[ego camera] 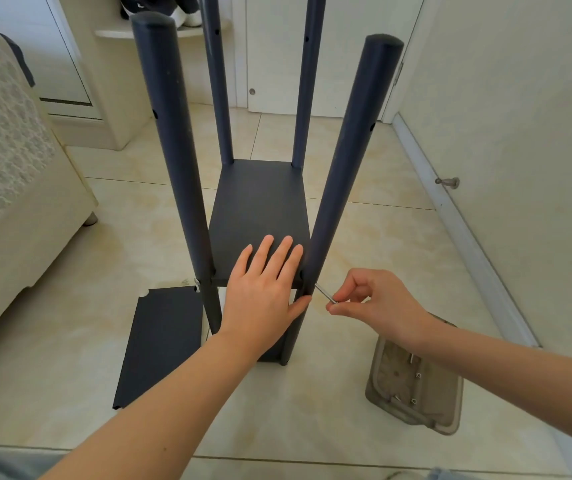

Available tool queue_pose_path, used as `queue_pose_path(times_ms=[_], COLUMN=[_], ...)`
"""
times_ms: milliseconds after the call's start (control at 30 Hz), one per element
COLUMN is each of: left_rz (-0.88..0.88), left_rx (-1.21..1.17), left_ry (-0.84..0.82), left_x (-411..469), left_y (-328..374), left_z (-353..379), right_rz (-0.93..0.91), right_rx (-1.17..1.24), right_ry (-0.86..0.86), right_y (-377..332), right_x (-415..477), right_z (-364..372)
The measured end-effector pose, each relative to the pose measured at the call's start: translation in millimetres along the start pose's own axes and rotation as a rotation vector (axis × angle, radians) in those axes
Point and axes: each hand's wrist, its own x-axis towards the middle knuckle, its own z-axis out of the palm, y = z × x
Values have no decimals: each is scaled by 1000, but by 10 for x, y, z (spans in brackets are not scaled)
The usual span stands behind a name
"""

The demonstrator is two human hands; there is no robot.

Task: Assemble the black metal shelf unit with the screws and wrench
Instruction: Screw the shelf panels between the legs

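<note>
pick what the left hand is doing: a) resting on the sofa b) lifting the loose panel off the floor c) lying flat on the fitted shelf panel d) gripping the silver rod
c: the left hand lies with straight fingers on the shelf panel, thumb against the near right post, while the right hand pinches the silver rod.

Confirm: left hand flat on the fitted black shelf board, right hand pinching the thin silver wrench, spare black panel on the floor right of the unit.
Wrong side: the head view shows the spare black panel on the floor left of the unit. The left hand flat on the black shelf board and the right hand pinching the thin silver wrench both hold.
</note>
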Motion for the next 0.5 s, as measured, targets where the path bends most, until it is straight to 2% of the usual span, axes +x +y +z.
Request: queue_pose_path(times_ms=[233,400,433,500], left_rz=[-12,-36,-64,-232], left_rx=[-159,-359,-406,-562], left_ry=[96,401,419,359], left_x=[-87,-249,-285,-355], left_y=[-9,84,126,232], left_z=[-89,-163,-184,-232], right_rz=[36,27,21,11], right_rx=[32,88,100,119], right_ry=[-28,-22,-20,-17], right_y=[9,-40,-48,-58], right_x=[17,66,73,78], right_z=[-9,17,27,44])
